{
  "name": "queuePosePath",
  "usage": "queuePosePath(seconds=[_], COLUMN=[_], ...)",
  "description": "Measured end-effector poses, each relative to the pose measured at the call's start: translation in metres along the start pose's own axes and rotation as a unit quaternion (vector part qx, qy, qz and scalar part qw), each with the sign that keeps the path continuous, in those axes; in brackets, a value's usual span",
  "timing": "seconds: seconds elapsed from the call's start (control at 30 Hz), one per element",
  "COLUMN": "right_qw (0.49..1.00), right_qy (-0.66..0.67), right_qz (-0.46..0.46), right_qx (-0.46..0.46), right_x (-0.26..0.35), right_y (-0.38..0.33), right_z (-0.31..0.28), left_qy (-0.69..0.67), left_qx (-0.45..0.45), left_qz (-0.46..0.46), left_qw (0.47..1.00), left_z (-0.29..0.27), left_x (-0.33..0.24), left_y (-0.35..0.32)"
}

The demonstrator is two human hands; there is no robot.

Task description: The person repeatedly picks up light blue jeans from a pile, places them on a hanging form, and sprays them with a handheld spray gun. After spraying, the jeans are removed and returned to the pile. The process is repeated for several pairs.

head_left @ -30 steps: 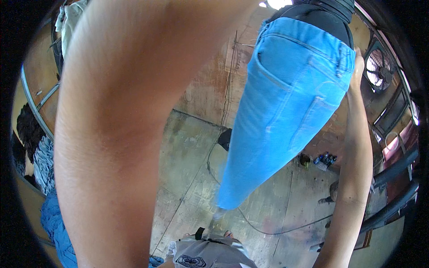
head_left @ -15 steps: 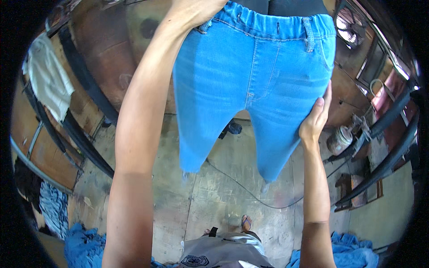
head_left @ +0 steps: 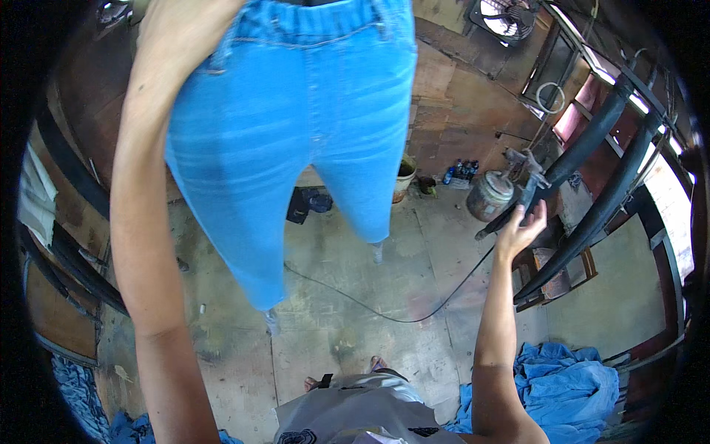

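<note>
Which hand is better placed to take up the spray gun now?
Right. The right hand is already at the spray gun hanging by the dark pipes, fingers on its handle. The left hand is occupied, holding the blue jeans up by the waistband.
</note>
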State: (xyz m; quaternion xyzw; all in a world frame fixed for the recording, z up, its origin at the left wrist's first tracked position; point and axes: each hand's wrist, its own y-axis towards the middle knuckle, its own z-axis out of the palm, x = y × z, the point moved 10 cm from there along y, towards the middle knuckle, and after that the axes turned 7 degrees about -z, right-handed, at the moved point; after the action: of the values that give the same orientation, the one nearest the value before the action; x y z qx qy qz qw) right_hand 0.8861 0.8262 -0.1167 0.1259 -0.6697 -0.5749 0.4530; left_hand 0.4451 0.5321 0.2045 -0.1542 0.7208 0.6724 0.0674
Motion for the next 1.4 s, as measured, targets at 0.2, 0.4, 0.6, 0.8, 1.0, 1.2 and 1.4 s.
queuePosePath(seconds=[0.2,0.4,0.6,0.8,1.0,1.2,1.4], right_qw=[0.940,0.933,0.800,0.782,0.866,0.896,0.794], right_qy=[0.112,0.126,0.366,0.382,0.284,0.257,0.074], right_qz=[0.151,0.051,0.294,0.321,0.292,0.215,0.338], right_qx=[0.286,0.332,0.373,0.373,0.291,0.292,0.499], right_x=[-0.120,-0.097,-0.086,-0.060,-0.035,0.007,-0.008], right_y=[0.062,0.069,0.040,0.052,0.079,0.054,-0.098], right_z=[0.052,0.063,0.081,0.081,0.025,-0.036,-0.023], left_qy=[-0.041,-0.014,0.025,0.036,0.058,0.005,0.113], left_qx=[0.068,0.077,0.048,0.055,0.064,0.031,0.029], left_qz=[-0.043,-0.044,-0.031,-0.001,-0.047,-0.033,-0.071], left_qw=[0.996,0.996,0.998,0.998,0.995,0.999,0.991], left_z=[0.032,0.043,0.038,0.035,0.031,0.011,0.008], left_x=[0.035,0.058,0.050,0.044,0.027,-0.012,-0.010], left_y=[0.019,0.027,0.036,0.036,0.032,0.014,0.013])
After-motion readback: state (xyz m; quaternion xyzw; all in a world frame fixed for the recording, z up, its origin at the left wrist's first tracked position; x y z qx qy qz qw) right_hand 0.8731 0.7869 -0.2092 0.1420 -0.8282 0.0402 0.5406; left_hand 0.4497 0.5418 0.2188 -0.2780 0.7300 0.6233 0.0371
